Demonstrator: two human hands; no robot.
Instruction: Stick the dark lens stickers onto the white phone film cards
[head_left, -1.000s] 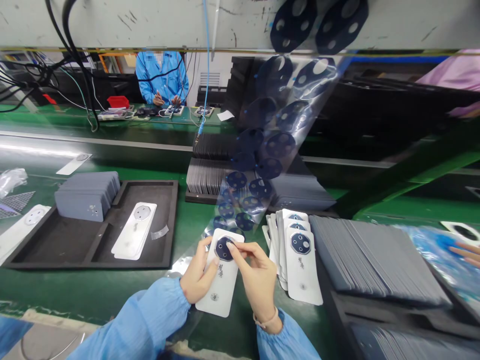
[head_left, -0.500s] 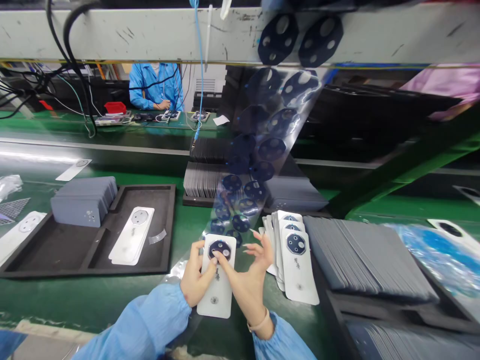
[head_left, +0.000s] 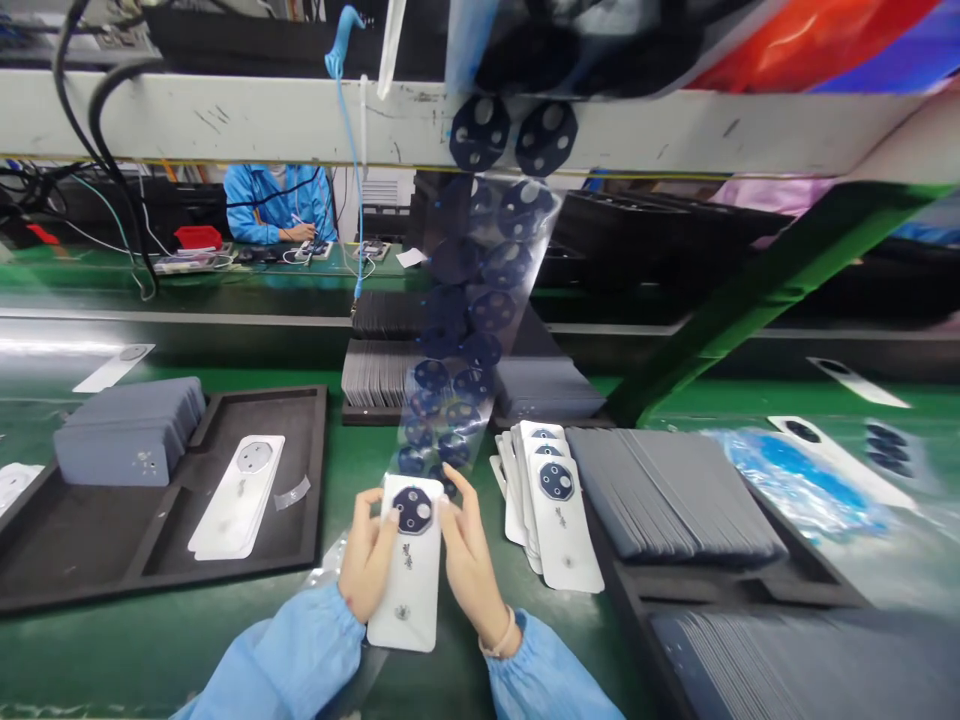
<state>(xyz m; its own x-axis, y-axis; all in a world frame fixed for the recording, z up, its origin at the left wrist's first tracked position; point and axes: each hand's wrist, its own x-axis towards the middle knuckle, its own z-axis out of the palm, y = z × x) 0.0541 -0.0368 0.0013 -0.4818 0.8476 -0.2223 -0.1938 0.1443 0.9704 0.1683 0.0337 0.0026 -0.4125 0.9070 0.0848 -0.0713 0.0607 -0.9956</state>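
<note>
My left hand [head_left: 366, 565] grips the left edge of a white phone-shaped back panel [head_left: 412, 590], its thumb beside a dark octagonal sticker [head_left: 407, 511] with round holes near the top. On the other edge, my right hand [head_left: 474, 575] pinches the upper right corner between thumb and fingers. Dark writing and a round mark show below the sticker. Just behind the panel, a clear film strip [head_left: 450, 440] with rows of dark octagonal stickers hangs from the shelf. To the right lies a fanned stack of white panels [head_left: 566, 540] bearing the same sticker.
At left, a black tray [head_left: 321, 480] holds grey panels [head_left: 124, 440] and white panels [head_left: 244, 490]. Grey panels [head_left: 675, 490] fill another tray at right. A green post [head_left: 750, 310] slants behind them. A person in blue [head_left: 277, 210] sits across the bench.
My right thumb has moved off the sticker to the panel's right edge, and the right fingers have come in to that corner. The camera view has shifted, moving the scene left.
</note>
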